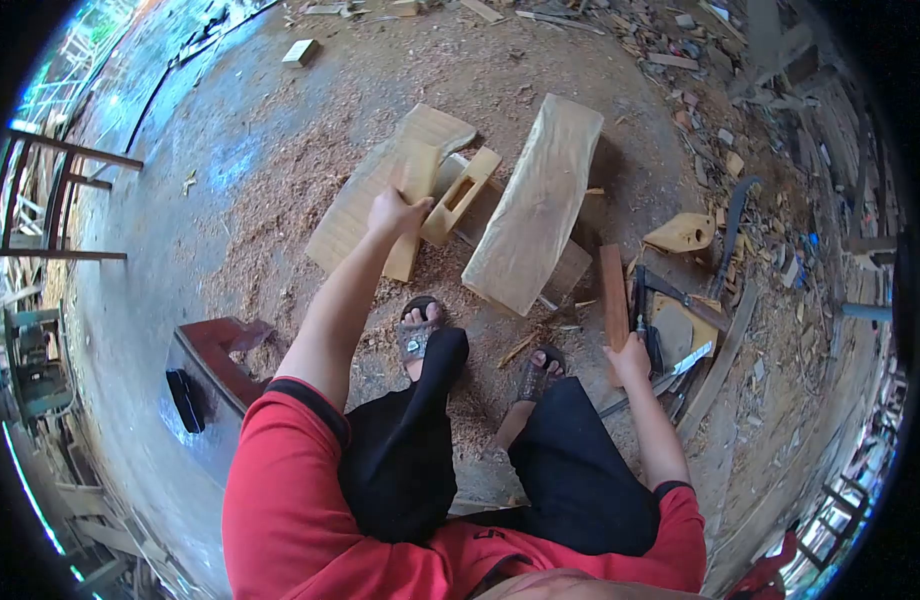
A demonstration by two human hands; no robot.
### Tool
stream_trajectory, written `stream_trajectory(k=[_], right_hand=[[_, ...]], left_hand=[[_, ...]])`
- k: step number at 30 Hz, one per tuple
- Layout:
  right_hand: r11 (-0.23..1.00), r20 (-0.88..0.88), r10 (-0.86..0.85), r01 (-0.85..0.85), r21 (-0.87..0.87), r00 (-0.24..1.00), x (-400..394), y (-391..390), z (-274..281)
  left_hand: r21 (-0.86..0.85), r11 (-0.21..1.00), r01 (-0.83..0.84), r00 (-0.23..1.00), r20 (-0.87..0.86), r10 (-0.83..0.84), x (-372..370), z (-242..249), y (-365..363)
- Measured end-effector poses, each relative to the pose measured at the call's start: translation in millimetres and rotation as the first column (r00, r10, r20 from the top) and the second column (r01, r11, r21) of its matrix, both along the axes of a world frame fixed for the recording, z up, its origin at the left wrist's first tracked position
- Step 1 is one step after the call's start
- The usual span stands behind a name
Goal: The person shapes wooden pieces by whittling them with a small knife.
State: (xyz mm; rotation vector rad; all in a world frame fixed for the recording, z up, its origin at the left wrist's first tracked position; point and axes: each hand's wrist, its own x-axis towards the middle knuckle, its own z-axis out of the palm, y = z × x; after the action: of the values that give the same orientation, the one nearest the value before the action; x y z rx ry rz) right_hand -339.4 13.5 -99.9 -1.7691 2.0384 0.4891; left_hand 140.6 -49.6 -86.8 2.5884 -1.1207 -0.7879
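Presently, left hand [398, 213] pinches pale-yellow rectangular wooden board [416, 171] at edge of broad tan wooden slab [355, 205], liable to slip if pressure slackens; right hand [632, 358] at reddish-brown wooden strip [614, 295], grip unclear.

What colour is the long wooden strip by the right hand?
The strip is reddish brown, clearest in head view.

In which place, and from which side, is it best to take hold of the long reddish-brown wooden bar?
Probably just below the middle of the reddish-brown bar, from above, thumb on its left edge, pinching across its narrow width. It is long and slim; floor shows beside its lower left edge, while a black handle crowds its right. The right hand is at its near end.
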Motion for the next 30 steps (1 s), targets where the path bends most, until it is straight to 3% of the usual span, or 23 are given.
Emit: stream_trajectory(k=[1, 4, 8, 10, 11, 13, 14, 16, 17, 20, 26, 28, 29, 30], right_hand=[[0.999, -0.003, 0.018, -0.018, -0.027, 1.000, 0.4, 0.1, 1.3], [0.999, -0.010, 0.046, -0.046, -0.020, 0.999, 0.9, -0.5, 4.3], [0.996, -0.007, 0.085, -0.085, -0.030, 0.996, -1.2, -1.0, 2.5], [0.996, -0.016, 0.085, -0.085, -0.016, 0.996, -3.5, -1.8, 2.1], [0.996, -0.017, 0.087, -0.087, -0.019, 0.996, -4.0, -1.7, 2.0], [0.997, 0.008, 0.061, -0.061, -0.042, 0.998, -4.9, -0.1, 1.5], [0.997, 0.010, 0.060, -0.060, -0.044, 0.998, -5.7, -0.1, 1.0], [0.998, 0.000, 0.054, -0.054, -0.042, 0.999, -5.4, 0.2, 0.1], [0.998, 0.004, 0.054, -0.053, -0.042, 0.999, -3.8, -0.3, 0.2], [0.999, -0.045, 0.048, -0.048, -0.001, 0.998, 3.7, -4.0, 13.2], [0.998, -0.127, 0.036, -0.042, -0.045, 0.991, 16.7, -3.7, 27.6], [0.948, 0.005, 0.161, -0.153, -0.278, 0.987, 15.5, -1.5, 19.5], [0.949, 0.009, 0.157, -0.149, -0.279, 0.988, 16.1, -1.7, 16.8], [0.952, 0.131, 0.195, -0.156, -0.262, 0.972, 21.4, -4.1, 17.6]], left_hand=[[0.001, 1.000, -0.014, 1.000, 0.001, 0.014, 1.8, -6.8, 3.7], [-0.196, 0.979, -0.051, 0.976, -0.217, 0.007, 15.7, -36.3, 13.3], [-0.292, 0.953, -0.081, 0.995, -0.078, 0.060, 30.4, -46.2, 29.6], [-0.203, 0.978, -0.036, 0.975, 0.210, 0.079, 27.5, -31.4, 39.3], [-0.206, 0.978, -0.038, 0.974, 0.209, 0.082, 29.5, -32.2, 42.5], [0.086, 0.995, -0.052, 0.979, 0.202, 0.034, 36.5, -35.8, 47.8], [0.084, 0.995, -0.052, 0.978, 0.204, 0.034, 38.2, -38.3, 49.1], [0.128, 0.991, 0.047, 0.998, 0.033, -0.052, 41.4, -40.7, 53.6], [0.128, 0.991, 0.047, 0.998, 0.037, -0.053, 41.8, -42.2, 53.8], [0.085, 0.994, -0.071, 0.997, -0.001, 0.071, 45.3, -71.8, 48.9], [0.106, 0.971, -0.215, 0.966, -0.120, 0.227, 39.1, -53.3, 39.1], [0.103, 0.964, -0.245, 0.960, -0.116, 0.256, 36.2, -50.7, 39.1], [0.097, 0.963, -0.251, 0.957, -0.126, 0.262, 35.7, -48.4, 39.7], [0.089, 0.962, -0.257, 0.954, -0.134, 0.267, 36.5, -46.9, 39.9]])
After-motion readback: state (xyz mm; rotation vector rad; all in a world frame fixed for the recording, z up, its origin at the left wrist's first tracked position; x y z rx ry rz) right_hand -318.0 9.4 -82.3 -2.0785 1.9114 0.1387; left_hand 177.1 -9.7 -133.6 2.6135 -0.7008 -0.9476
